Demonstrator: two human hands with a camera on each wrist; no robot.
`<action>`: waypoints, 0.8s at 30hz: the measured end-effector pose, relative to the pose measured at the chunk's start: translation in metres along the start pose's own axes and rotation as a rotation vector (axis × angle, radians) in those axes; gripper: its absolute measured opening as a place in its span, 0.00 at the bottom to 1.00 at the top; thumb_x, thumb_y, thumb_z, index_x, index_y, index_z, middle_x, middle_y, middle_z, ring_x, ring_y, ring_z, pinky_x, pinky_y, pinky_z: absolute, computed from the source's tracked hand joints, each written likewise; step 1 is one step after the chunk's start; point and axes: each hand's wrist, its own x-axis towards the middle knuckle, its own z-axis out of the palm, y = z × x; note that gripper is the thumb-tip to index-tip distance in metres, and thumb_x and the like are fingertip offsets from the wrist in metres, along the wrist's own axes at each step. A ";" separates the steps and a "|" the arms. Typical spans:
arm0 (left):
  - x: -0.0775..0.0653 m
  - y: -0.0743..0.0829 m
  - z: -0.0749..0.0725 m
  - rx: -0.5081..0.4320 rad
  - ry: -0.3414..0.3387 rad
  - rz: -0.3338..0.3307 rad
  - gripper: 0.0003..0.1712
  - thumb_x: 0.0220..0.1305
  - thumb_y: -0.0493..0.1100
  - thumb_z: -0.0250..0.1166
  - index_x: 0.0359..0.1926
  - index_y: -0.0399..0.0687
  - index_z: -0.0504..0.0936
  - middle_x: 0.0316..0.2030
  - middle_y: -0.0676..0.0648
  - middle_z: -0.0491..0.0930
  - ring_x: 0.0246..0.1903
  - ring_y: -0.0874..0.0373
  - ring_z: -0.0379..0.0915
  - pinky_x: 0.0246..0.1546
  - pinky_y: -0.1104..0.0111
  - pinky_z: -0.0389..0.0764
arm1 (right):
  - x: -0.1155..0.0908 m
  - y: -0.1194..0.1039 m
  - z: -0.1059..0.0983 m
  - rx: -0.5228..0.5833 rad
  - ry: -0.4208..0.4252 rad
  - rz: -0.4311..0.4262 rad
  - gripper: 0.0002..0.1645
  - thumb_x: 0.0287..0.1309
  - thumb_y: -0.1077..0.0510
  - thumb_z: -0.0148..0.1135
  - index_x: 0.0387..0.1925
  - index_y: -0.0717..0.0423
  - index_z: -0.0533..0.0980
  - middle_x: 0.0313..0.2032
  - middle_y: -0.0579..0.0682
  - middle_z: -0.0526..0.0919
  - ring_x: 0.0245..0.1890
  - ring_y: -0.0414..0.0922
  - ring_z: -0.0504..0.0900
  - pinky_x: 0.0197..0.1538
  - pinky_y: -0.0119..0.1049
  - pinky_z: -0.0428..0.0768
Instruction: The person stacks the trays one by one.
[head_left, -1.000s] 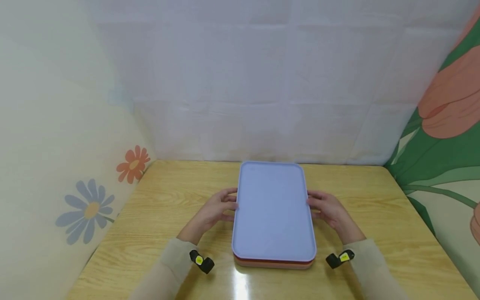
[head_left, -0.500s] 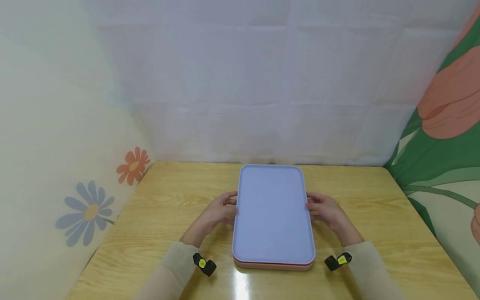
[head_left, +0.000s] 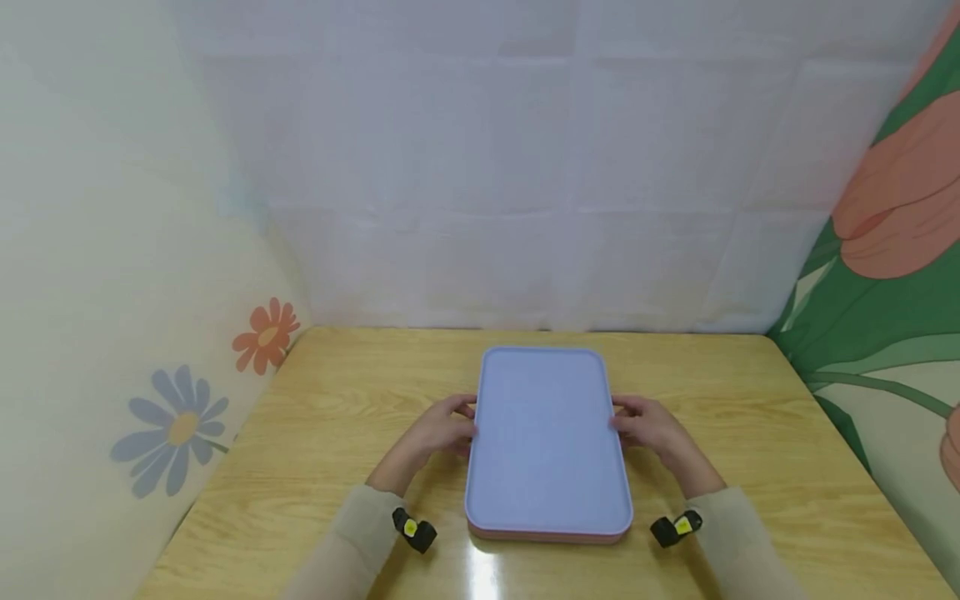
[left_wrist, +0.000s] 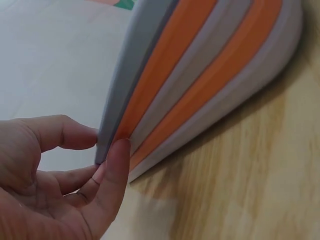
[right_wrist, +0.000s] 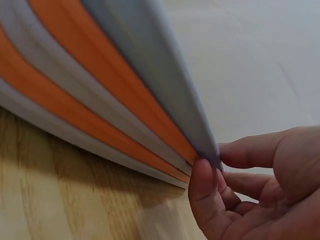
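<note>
A light blue rectangular tray (head_left: 547, 442) tops a stack of lower trays (head_left: 547, 537), lengthwise in front of me. My left hand (head_left: 442, 427) pinches the left long side of the blue tray, and my right hand (head_left: 651, 425) pinches the right side opposite. In the left wrist view, the thumb (left_wrist: 65, 134) presses on the outer rim of the blue tray (left_wrist: 132, 85) while the fingers curl underneath. The right wrist view shows the same grip on the blue tray (right_wrist: 165, 70). Below it, orange trays (right_wrist: 105, 65) alternate with pale ones.
The stack stands on a wood-grain table (head_left: 360, 367). Behind the table hangs a creased white cloth (head_left: 450, 167). Flower-painted walls rise at left (head_left: 90, 250) and right (head_left: 885, 300). A small black wrist camera (head_left: 415, 530) sits at my left cuff, another wrist camera (head_left: 675, 528) at my right.
The blue tray and both hands have moved down in the head view. Its far edge sits lower, and the red edge seen beneath its front has mostly vanished. Both hands keep their hold.
</note>
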 end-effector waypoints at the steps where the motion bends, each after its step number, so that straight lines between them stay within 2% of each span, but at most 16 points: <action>1: 0.000 -0.001 0.000 -0.008 -0.004 -0.003 0.37 0.58 0.29 0.62 0.70 0.31 0.66 0.51 0.36 0.72 0.29 0.52 0.81 0.32 0.57 0.87 | 0.000 0.001 0.000 0.000 0.001 0.002 0.33 0.64 0.68 0.59 0.68 0.75 0.65 0.38 0.57 0.80 0.33 0.43 0.82 0.41 0.40 0.86; 5: 0.000 -0.001 0.001 -0.032 -0.025 -0.015 0.37 0.59 0.29 0.61 0.71 0.32 0.64 0.56 0.33 0.70 0.35 0.48 0.82 0.35 0.52 0.87 | 0.001 0.001 0.000 -0.004 0.002 0.041 0.33 0.65 0.66 0.60 0.69 0.72 0.64 0.45 0.64 0.81 0.38 0.48 0.85 0.45 0.45 0.86; 10: -0.001 0.000 0.000 -0.011 -0.038 -0.028 0.38 0.60 0.29 0.61 0.72 0.33 0.61 0.62 0.30 0.67 0.39 0.45 0.82 0.37 0.51 0.87 | 0.004 0.005 -0.001 0.055 -0.032 0.082 0.35 0.67 0.65 0.59 0.71 0.70 0.62 0.55 0.70 0.78 0.45 0.53 0.85 0.47 0.48 0.86; 16: -0.002 0.002 -0.001 -0.014 -0.050 -0.043 0.39 0.61 0.30 0.60 0.74 0.35 0.60 0.65 0.30 0.66 0.41 0.45 0.82 0.39 0.51 0.87 | 0.007 0.008 -0.002 0.114 -0.051 0.091 0.36 0.67 0.66 0.58 0.73 0.69 0.60 0.59 0.73 0.75 0.46 0.52 0.84 0.45 0.46 0.86; 24: 0.000 -0.001 -0.004 -0.021 -0.056 -0.061 0.39 0.63 0.31 0.61 0.74 0.37 0.61 0.66 0.31 0.66 0.43 0.44 0.82 0.41 0.51 0.87 | 0.007 0.009 -0.001 0.142 -0.084 0.092 0.37 0.70 0.64 0.56 0.75 0.68 0.56 0.65 0.73 0.70 0.48 0.50 0.83 0.48 0.45 0.85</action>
